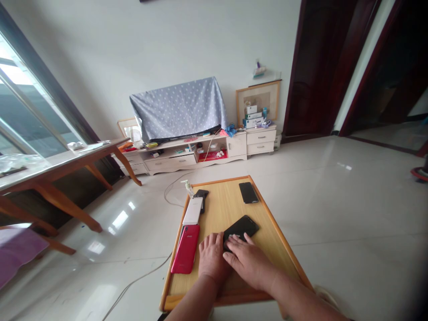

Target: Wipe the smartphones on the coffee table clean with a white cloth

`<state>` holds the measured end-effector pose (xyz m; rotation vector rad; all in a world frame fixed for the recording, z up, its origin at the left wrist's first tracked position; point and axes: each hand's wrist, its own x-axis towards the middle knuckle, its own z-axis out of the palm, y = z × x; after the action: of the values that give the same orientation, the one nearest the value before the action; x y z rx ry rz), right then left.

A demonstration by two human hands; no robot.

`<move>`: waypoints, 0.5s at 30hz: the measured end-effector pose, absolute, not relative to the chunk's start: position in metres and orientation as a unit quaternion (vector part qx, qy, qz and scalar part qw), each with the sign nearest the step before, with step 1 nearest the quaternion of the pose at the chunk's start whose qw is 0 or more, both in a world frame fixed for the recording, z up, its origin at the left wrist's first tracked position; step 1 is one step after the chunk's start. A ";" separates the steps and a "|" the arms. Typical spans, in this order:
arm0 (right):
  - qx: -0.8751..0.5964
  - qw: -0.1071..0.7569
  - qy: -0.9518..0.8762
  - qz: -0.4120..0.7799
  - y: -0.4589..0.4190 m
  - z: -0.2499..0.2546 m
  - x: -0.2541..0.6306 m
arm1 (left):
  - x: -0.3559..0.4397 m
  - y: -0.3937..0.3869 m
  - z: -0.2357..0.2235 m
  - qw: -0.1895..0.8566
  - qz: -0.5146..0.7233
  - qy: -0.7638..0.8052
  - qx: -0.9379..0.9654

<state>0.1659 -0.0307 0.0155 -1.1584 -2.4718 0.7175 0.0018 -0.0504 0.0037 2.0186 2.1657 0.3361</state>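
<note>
A black phone (248, 224) lies at an angle on the small wooden table (219, 209). My right hand (249, 261) rests on its near part, fingers spread. A small pale patch shows by those fingertips; whether it is a reflection or an object is unclear. Beside the phone's left edge is my left hand (212, 256), its fingers stretched forward and its thumb hidden. Left of that hand sits a red phone (186, 249), back side up. Beyond it are a white phone (193, 211) and a dark phone (202, 195) partly beneath it. Another black phone (248, 193) lies at the far right.
A pump bottle (188, 188) stands at the table's far left corner. Cables (137, 280) run over the tiled floor on the left. A larger wooden table (63, 167) stands by the window. Along the wall is a low white cabinet (172, 162) below a cloth-covered object (179, 109).
</note>
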 end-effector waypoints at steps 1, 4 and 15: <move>-0.417 0.158 -0.861 0.243 -0.026 0.014 0.169 | 0.002 -0.051 0.004 0.078 0.115 0.725 0.675; -0.498 0.161 -0.831 0.187 -0.004 0.007 0.180 | 0.006 -0.052 0.008 0.066 0.124 0.725 0.675; -0.384 0.142 -0.881 0.237 -0.021 0.009 0.158 | 0.005 -0.052 0.011 0.082 0.092 0.731 0.671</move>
<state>0.1585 -0.0215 0.0089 -1.1094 -2.5419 0.6839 0.0050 -0.0516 0.0115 2.0047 2.1830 0.2749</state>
